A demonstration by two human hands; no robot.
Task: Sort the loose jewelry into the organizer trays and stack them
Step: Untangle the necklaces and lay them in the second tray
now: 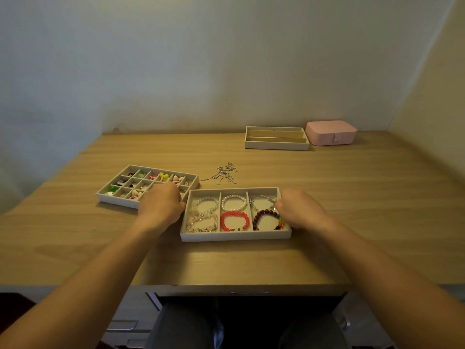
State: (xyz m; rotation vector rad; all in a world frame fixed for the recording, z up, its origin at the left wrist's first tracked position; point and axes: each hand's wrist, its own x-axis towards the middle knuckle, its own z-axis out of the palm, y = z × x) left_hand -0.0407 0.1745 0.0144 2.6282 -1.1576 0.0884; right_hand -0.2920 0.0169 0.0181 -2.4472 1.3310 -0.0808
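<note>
A grey bracelet tray (pixel 234 236) lies in the middle of the wooden desk, with several bead bracelets in its three columns. My left hand (pixel 161 205) grips its left wall with curled fingers, and my right hand (pixel 299 210) grips its right wall the same way. To the left sits a grey tray with many small compartments (pixel 118 201), filled with rings and small colourful pieces; my left hand partly hides its near right corner. A tangle of silver necklaces (pixel 225 173) lies loose on the desk just behind the two trays.
An empty grey tray with long slots (pixel 276 144) stands at the back right, beside a closed pink jewelry box (pixel 331 133). The wall runs along the desk's far edge. The desk's front edge (pixel 249 285) is close to my lap.
</note>
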